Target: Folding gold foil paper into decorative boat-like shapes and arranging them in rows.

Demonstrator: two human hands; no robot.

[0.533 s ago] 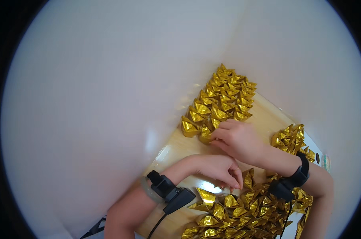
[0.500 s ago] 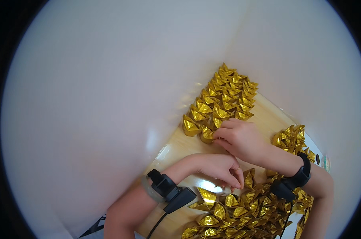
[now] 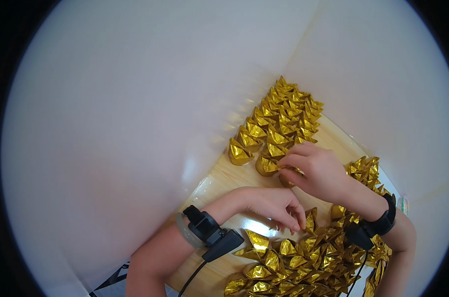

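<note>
Gold foil paper ingots stand in slanting rows (image 3: 279, 116) at the far side of a wooden board (image 3: 219, 175). At the near end of these rows my right hand (image 3: 316, 171) has its thumb and fingers closed around a gold paper ingot (image 3: 285, 180), which they partly cover. Just left of those fingertips is another ingot (image 3: 267, 166). My left hand (image 3: 276, 205) hovers lower down, palm down and fingers loosely bent, with nothing visible in it. Its fingertips are beside an upright ingot (image 3: 311, 221) at the edge of a crowded near heap (image 3: 293, 262).
More gold ingots (image 3: 365, 168) stand by the right edge, partly behind my right forearm. Pale walls (image 3: 135, 123) rise at the left and back and meet in a corner. Black cabled wrist devices (image 3: 207, 230) are on both my wrists. A small round item (image 3: 403, 204) is at the far right.
My right hand has shifted a little to the right, uncovering more of the ingot at the row's near end. My left hand has barely moved. The whole view has shifted slightly.
</note>
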